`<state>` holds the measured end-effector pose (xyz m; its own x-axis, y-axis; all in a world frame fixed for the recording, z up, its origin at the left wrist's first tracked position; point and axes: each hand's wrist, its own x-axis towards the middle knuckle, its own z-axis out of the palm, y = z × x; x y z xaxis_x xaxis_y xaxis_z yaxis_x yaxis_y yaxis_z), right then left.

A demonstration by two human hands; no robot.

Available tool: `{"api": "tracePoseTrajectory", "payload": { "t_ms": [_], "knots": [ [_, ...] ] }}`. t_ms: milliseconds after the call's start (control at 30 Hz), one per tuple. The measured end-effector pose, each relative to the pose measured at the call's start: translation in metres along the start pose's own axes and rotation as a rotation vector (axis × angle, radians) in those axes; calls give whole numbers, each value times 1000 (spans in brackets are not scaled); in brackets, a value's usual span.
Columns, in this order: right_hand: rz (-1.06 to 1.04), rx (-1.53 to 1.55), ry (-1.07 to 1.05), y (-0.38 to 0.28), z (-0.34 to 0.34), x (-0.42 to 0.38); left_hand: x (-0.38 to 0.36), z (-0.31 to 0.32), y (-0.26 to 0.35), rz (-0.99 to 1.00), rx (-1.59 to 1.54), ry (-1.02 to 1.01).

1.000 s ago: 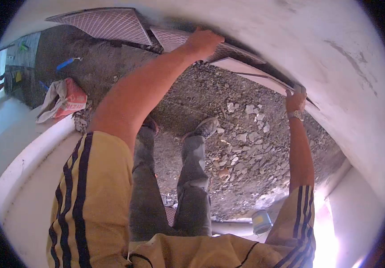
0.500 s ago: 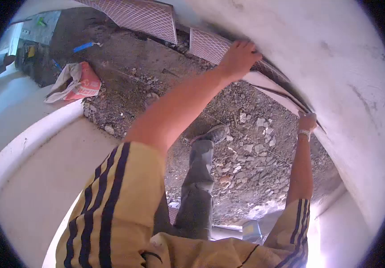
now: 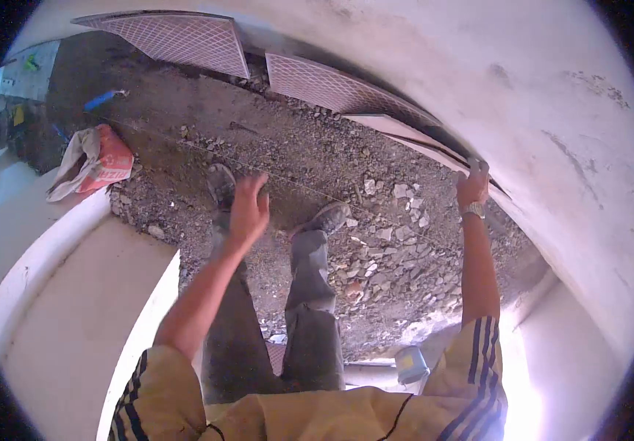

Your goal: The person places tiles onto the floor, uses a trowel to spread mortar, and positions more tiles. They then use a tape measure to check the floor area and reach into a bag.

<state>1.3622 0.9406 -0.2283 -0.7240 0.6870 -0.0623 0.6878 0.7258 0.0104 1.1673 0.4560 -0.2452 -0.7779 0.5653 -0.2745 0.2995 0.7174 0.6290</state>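
Several large tiles lean on the white wall at the far side. One tile with a grid-patterned back [image 3: 177,42] stands at the upper left. Another grid-backed tile [image 3: 324,82] leans beside it, with smooth pinkish tiles [image 3: 398,131] stacked at its right. My right hand [image 3: 473,185], with a watch on the wrist, has its fingers bent over the upper edge of the pinkish tiles near their right end. My left hand [image 3: 249,209] is in the air over the gravel, fingers apart and holding nothing.
Gravel and broken tile chips [image 3: 387,257] cover the ground around my shoes [image 3: 328,219]. A string [image 3: 280,176] stretches across. A red and white sack [image 3: 100,162] and a blue-handled tool [image 3: 100,101] lie at left. A bluish container [image 3: 410,364] stands close to me.
My left hand has let go of the tile edge and moved back toward me, to the left. My right hand stays at the pinkish tiles. The view has shifted slightly.
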Motion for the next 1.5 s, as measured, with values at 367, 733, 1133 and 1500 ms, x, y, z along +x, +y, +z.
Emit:
{"api": "tracePoseTrajectory", "payload": {
  "t_ms": [367,733,1133,1500],
  "knots": [
    [-60,-4,-274,18,23,-47,253,-54,95,574,556,-76],
    [3,7,-187,10,17,-28,296,-21,101,794,392,-164],
    [116,-16,-263,10,7,18,297,-23,87,723,441,-119],
    [90,30,-153,21,17,9,174,-34,74,672,-161,241]
  ]
}}
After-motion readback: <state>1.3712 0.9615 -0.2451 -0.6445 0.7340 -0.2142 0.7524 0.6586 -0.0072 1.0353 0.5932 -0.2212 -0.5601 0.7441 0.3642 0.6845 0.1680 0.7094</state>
